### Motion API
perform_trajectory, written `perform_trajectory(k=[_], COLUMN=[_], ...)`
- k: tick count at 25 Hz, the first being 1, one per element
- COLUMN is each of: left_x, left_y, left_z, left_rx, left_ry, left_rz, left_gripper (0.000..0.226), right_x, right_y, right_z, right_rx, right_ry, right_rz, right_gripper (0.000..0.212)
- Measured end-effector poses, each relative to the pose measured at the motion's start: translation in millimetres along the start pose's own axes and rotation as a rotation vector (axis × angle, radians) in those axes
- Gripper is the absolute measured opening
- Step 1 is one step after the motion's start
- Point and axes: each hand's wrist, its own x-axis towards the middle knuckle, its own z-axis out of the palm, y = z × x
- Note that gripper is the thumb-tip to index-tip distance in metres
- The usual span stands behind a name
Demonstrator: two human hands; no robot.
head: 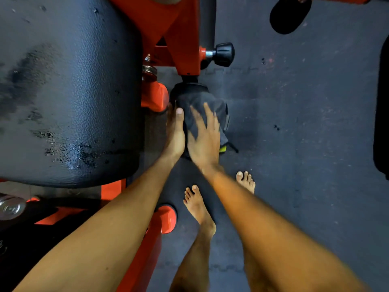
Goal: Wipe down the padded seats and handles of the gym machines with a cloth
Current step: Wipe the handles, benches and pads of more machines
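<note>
the padded seat (69, 91) lies at your far left, streaked wet. your left hand (175, 133) grips the left side of the roller pad (189, 89), thumb on top. your right hand (205, 135) presses the dark cloth (219, 111) flat on it, fingers spread. the pad's long axis runs away from you toward the orange frame (181, 28); wipe along it.

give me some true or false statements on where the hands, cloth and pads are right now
1. The right hand presses a dark cloth onto a roller pad. True.
2. The left hand rests on the big seat pad. False: it grips the roller's side.
3. The big pad shows wet streaks. True.
4. The black knob is being turned. False: no hand touches it.
5. The person wears shoes. False: the feet are bare.
</note>
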Motion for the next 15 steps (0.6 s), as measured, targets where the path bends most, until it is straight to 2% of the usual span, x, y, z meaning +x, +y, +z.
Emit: perform_trajectory(k=[2,4,7,10,11,13,15], left_x=[1,-1,-1,10,7,3,7], left_y=[1,2,1,-8,1,20,25], left_z=[0,3,10,11,11,9,3], left_rx=[0.053,0.085,0.012,-0.099,-0.119,-0.172,-0.213], left_ry=[-0.045,-0.064,-0.003,0.088,0.104,0.148,0.187], left_rz=[0.011,0.044,0.067,0.041,0.03,0.018,0.001], left_gripper=[0.1,0.096,0.084,0.092,0.086,0.06,0.046], right_x=[-53,-63,-12,56,71,70,28], right_y=[16,26,20,7,4,6,13], right_z=[5,6,-1,-8,-10,-10,-8], right_rx=[0.048,0.098,0.078,0.013,0.006,0.02,0.037], right_ry=[-0.04,-0.049,-0.02,-0.016,-0.008,0.004,-0.003], right_rz=[0.007,0.046,0.019,-0.041,-0.052,-0.033,-0.051], right_gripper=[0.077,0.078,0.077,0.068,0.063,0.061,0.07])
